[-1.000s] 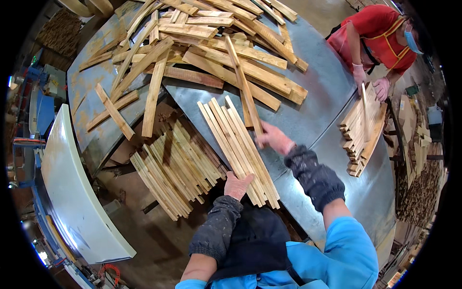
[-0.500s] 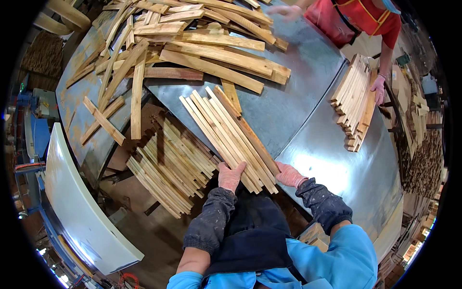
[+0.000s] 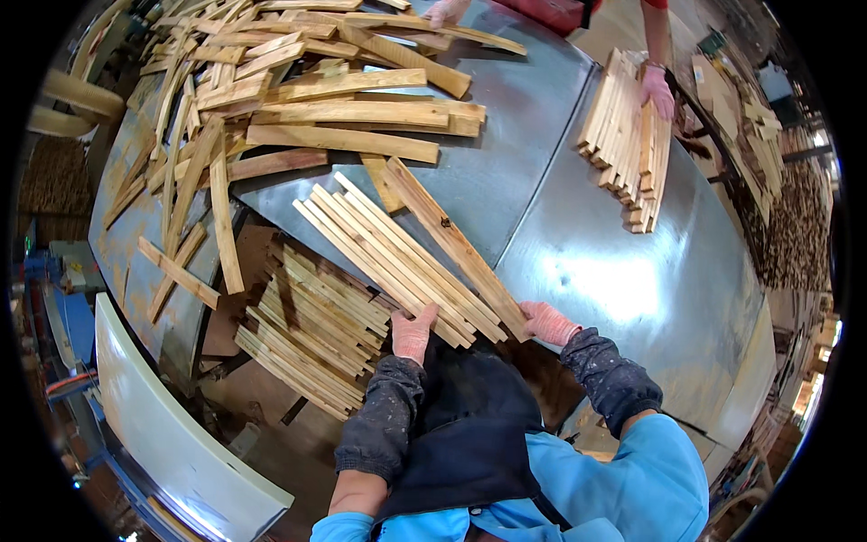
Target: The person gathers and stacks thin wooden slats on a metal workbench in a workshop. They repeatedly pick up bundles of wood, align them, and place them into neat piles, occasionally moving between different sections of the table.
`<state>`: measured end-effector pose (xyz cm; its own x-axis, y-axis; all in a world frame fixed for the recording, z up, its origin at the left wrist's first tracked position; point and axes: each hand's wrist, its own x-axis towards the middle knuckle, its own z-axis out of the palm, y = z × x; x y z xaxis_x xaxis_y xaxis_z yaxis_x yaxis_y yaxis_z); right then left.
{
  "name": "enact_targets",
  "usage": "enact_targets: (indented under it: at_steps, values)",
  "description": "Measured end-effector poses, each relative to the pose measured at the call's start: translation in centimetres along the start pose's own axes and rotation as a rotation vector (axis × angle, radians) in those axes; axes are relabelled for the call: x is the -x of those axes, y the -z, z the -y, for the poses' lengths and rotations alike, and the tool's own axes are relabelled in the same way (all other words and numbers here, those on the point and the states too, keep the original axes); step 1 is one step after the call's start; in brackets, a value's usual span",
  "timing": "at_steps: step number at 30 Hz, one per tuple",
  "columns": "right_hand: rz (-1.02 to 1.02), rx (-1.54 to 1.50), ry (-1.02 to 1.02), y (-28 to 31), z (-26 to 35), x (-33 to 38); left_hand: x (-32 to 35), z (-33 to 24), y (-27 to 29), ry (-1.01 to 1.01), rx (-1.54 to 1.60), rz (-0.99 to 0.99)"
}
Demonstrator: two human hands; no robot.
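Observation:
A row of pale wooden strips lies side by side at the near edge of the metal table. My left hand, in a pinkish work glove, is closed around the near left end of the row, thumb on top. Just right of the row, a wider wooden strip with a dark knot lies turned broad face up, a narrow gap between them. My right hand, gloved too, pinches the near end of this knotted strip; some of its fingertips are hidden.
A jumbled pile of wooden strips covers the table's far left. Several stacked strips sit lower, left of my left arm. Across the metal table, a co-worker's gloved hand rests on another bundle; the other hand touches the pile.
My right hand has tilted the knotted strip away from the row, broad face up. The co-worker's left-side hand has moved onto the pile. The whole view has shifted.

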<state>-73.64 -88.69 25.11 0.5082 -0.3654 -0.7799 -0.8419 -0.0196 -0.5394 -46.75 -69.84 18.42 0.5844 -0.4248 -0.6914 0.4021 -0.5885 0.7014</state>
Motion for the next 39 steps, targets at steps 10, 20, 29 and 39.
enact_targets:
  at_steps: [10, 20, 29, 39]
  values:
    - [0.079, -0.181, 0.060, -0.7, 2.1, 6.7, 3.3, -7.6, 2.0, -0.119, 0.156, 0.037]
    - [-0.108, 0.077, 0.199, -4.6, 8.4, 11.7, 7.3, -16.2, 5.1, -0.211, 0.761, 0.285]
    - [0.028, -0.379, 0.282, -12.3, 11.5, 14.3, 9.6, -13.8, 13.3, -0.371, 1.002, 0.301]
    - [0.225, -0.457, 0.017, -18.3, 17.8, 18.9, 13.8, -9.9, 20.0, -0.390, 1.052, 0.327]
